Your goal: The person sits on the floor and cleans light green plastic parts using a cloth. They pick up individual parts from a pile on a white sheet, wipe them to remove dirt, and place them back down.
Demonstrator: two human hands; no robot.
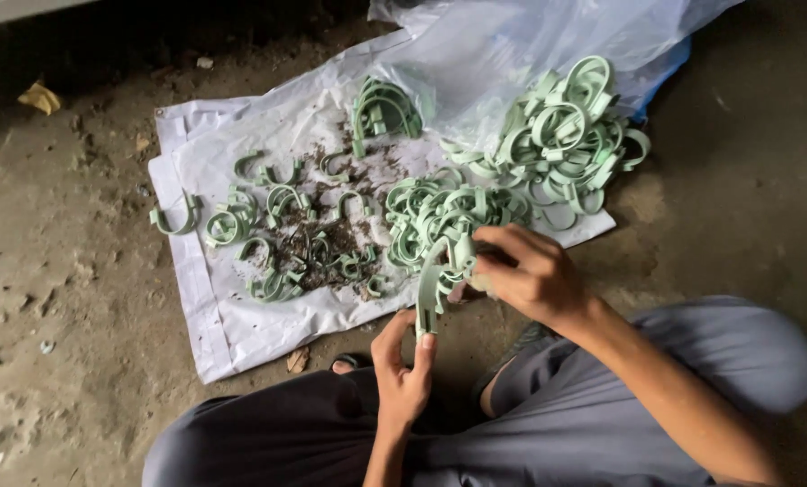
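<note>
A green clip is pinched by the left hand and gripped by the right hand just below the sheet; if twisted hard, it may snap.

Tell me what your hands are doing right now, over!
Left hand pinching bottom of green clip. Right hand gripping its top. Loose clips and dark crumbs on white sheet ahead.
</note>
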